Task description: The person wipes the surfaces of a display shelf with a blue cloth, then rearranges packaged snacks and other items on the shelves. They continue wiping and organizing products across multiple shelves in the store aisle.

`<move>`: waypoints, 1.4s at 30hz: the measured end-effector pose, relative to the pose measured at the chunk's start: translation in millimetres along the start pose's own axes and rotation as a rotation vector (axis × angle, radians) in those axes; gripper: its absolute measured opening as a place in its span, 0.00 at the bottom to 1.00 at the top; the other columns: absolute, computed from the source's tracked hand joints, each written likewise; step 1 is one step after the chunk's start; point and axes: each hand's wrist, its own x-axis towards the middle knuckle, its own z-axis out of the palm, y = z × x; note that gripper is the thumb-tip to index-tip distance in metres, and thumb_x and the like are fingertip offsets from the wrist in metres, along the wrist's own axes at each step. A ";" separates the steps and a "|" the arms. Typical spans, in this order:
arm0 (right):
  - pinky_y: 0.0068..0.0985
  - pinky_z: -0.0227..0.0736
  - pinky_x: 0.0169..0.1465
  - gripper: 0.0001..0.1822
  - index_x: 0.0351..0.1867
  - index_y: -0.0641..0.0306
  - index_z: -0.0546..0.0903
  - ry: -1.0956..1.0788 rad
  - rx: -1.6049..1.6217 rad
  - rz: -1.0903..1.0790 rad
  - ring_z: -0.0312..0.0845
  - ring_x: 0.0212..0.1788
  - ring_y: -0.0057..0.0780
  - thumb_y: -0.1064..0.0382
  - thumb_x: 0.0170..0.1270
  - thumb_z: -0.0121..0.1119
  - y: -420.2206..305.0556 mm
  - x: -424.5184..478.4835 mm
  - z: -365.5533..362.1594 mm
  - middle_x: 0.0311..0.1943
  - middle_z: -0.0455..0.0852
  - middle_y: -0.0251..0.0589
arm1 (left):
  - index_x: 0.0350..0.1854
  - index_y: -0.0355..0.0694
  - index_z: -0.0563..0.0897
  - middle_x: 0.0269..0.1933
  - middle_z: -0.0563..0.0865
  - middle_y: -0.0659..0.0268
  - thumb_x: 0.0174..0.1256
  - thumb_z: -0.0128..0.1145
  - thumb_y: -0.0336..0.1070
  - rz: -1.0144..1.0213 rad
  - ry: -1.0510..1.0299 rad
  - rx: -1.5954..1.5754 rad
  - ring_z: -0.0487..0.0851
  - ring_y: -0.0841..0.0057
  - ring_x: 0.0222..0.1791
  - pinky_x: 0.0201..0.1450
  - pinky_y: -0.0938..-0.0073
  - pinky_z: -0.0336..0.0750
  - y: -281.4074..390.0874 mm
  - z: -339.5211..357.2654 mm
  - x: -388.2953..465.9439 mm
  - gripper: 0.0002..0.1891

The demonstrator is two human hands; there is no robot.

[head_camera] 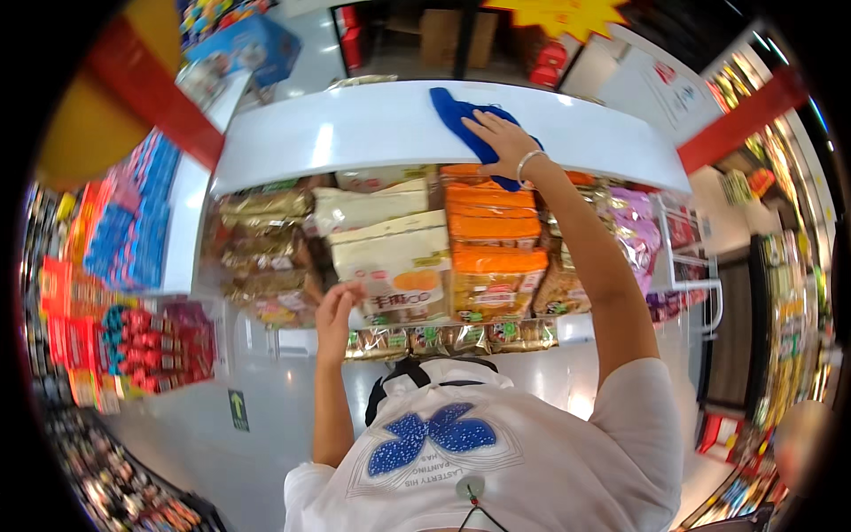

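My right hand (508, 143) presses a blue cloth (475, 126) flat on the white top shelf (279, 136), its fingers spread over the cloth. A bracelet is on that wrist. My left hand (338, 309) hangs lower, in front of the shelf below, with its fingers loosely curled near a cream snack bag (392, 266); I cannot tell whether it touches the bag. Orange-topped snack bags (498, 279) stand to the right of the cream ones, partly under the shelf edge.
Gold-wrapped packs (266, 253) fill the lower shelf's left part; purple bags (635, 233) stand at its right. Red posts (738, 116) rise at both ends of the top shelf. A white wire rack (698, 286) juts out at the right. Blue packs (133, 233) lie on a side shelf at the left.
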 end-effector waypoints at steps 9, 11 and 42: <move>0.34 0.49 0.73 0.42 0.71 0.47 0.58 0.148 0.074 -0.273 0.51 0.72 0.39 0.47 0.56 0.64 -112.7 96.2 18.3 0.71 0.57 0.41 | 0.48 0.37 0.78 0.42 0.84 0.65 0.72 0.48 0.36 -0.283 0.352 -0.162 0.82 0.77 0.42 0.51 0.76 0.74 -68.8 -47.4 -95.6 0.11; 0.35 0.49 0.73 0.42 0.71 0.47 0.59 0.162 0.105 -0.343 0.52 0.72 0.41 0.47 0.56 0.65 -126.9 117.5 20.9 0.72 0.57 0.41 | 0.48 0.37 0.78 0.43 0.84 0.65 0.72 0.47 0.35 -0.278 0.364 -0.211 0.82 0.77 0.42 0.51 0.75 0.74 -72.2 -42.9 -97.0 0.11; 0.39 0.47 0.71 0.52 0.69 0.67 0.59 0.232 0.131 -0.196 0.52 0.70 0.53 0.28 0.52 0.55 -352.0 294.8 40.6 0.67 0.59 0.63 | 0.46 0.35 0.78 0.36 0.82 0.67 0.70 0.49 0.34 -0.290 0.648 -0.313 0.79 0.80 0.37 0.44 0.78 0.74 -104.5 -52.3 -180.4 0.10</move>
